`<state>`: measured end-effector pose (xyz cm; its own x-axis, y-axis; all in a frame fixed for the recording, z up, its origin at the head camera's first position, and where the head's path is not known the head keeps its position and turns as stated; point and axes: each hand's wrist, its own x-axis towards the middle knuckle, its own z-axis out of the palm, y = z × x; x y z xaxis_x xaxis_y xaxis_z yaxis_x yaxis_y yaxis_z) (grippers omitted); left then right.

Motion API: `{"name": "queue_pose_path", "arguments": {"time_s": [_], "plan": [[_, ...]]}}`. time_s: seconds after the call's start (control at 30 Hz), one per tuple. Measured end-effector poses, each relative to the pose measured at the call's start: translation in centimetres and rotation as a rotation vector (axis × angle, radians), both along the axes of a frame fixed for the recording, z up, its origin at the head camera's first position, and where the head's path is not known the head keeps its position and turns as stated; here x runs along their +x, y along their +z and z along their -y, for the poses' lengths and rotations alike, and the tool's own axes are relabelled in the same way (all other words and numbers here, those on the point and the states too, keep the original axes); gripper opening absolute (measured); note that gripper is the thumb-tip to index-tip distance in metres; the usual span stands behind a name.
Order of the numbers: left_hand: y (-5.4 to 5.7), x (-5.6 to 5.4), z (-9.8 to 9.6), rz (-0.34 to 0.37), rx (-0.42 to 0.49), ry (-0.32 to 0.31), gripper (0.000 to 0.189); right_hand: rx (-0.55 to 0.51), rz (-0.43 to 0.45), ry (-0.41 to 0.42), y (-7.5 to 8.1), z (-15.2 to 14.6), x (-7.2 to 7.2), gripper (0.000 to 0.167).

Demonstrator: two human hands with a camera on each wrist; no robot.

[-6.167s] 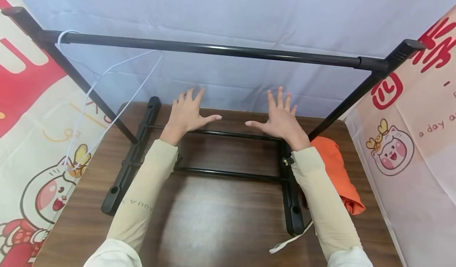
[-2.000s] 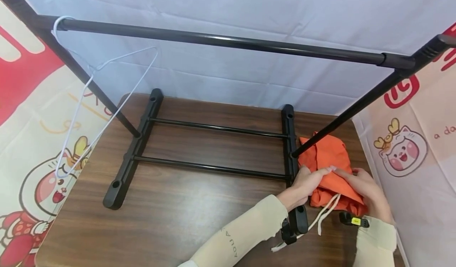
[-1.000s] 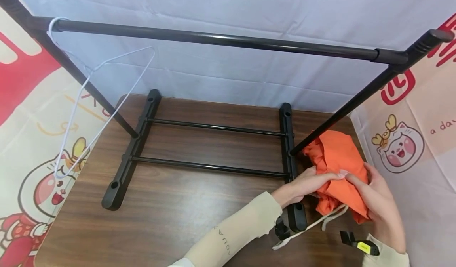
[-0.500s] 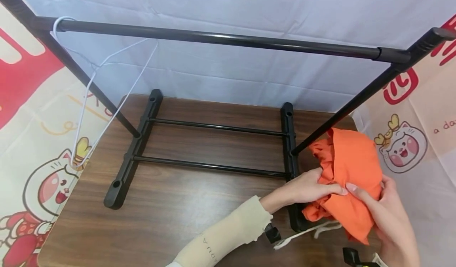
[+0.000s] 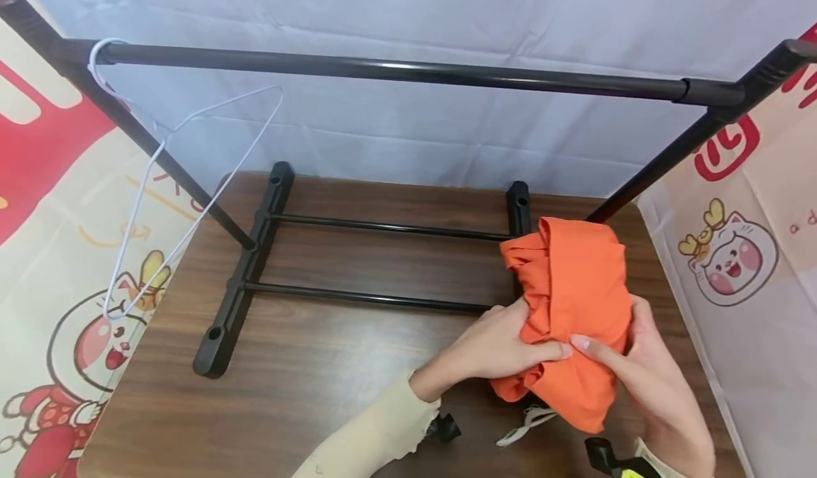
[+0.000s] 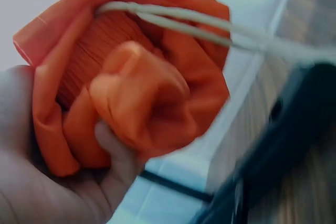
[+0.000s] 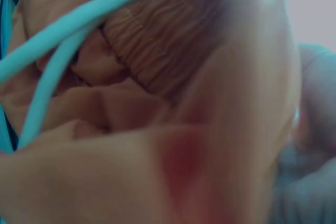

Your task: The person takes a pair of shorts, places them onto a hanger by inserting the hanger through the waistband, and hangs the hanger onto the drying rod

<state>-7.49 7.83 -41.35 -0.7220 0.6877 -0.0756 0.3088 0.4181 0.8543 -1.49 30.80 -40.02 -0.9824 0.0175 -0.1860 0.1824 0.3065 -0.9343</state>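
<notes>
**Orange cloth bundle (image 5: 584, 286) held lengthwise over the rack**

Its long axis runs away from the person, far end leaning slightly left, hiding part of the black rack's (image 5: 383, 69) right foot (image 5: 520, 205). A pale cord (image 5: 528, 425) trails from the near end. The left hand (image 5: 498, 347) grips one side, thumb on top, a finger curled beneath; the right hand (image 5: 657, 371) grips the other, its fingers mostly hidden.

The cloth (image 5: 584, 279) is plain orange, its cord (image 5: 528, 421) off-white; the rack (image 5: 396, 69) black, the hanger (image 5: 133, 212) white, the counter (image 5: 345, 350) brown wood-grain, the sleeves (image 5: 376, 421) cream; pale side sheets (image 5: 38, 272) show red, pink and yellow cartoon prints.
</notes>
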Motion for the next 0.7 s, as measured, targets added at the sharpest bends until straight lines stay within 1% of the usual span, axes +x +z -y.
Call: {"name": "queue_pose_path", "arguments": {"time_s": [0.1,0.2,0.27,0.33,0.37,0.4,0.47,0.53,0.6,0.67,0.7], "plan": [[-0.1,-0.3,1.5,-0.038,-0.029,0.038,0.063,-0.087,-0.034,0.026,0.0,1.6,-0.9,0.068],[-0.2,-0.9,3.0,-0.048,-0.042,0.078,0.071,-0.144,-0.057,0.050,0.1,3.2,-1.9,0.066],[-0.3,-1.3,4.1,-0.038,-0.021,0.110,0.074,-0.188,-0.080,0.060,0.0,4.3,-2.6,0.066],[-0.7,-1.7,5.1,0.008,0.044,0.138,0.075,-0.250,-0.100,0.067,0.0,5.2,-3.5,0.064],[-0.9,-2.0,5.7,0.047,0.090,0.150,0.076,-0.284,-0.111,0.068,0.0,5.6,-3.9,0.063],[-1.2,-2.2,6.1,0.110,0.158,0.157,0.079,-0.322,-0.122,0.068,0.0,6.0,-4.4,0.062],[-1.9,-2.6,7.1,0.258,0.306,0.188,0.088,-0.400,-0.141,0.074,-0.1,6.8,-5.2,0.060],[-2.7,-3.0,7.8,0.431,0.507,0.202,0.094,-0.457,-0.163,0.079,-0.2,7.6,-5.9,0.058],[-3.4,-3.3,8.2,0.577,0.681,0.209,0.094,-0.489,-0.174,0.086,-0.2,8.4,-6.5,0.057],[-4.0,-3.4,8.6,0.669,0.795,0.213,0.092,-0.497,-0.177,0.101,-0.4,9.1,-7.0,0.057],[-4.2,-3.5,8.7,0.697,0.832,0.215,0.093,-0.488,-0.175,0.107,-0.4,9.5,-7.2,0.057]]}}
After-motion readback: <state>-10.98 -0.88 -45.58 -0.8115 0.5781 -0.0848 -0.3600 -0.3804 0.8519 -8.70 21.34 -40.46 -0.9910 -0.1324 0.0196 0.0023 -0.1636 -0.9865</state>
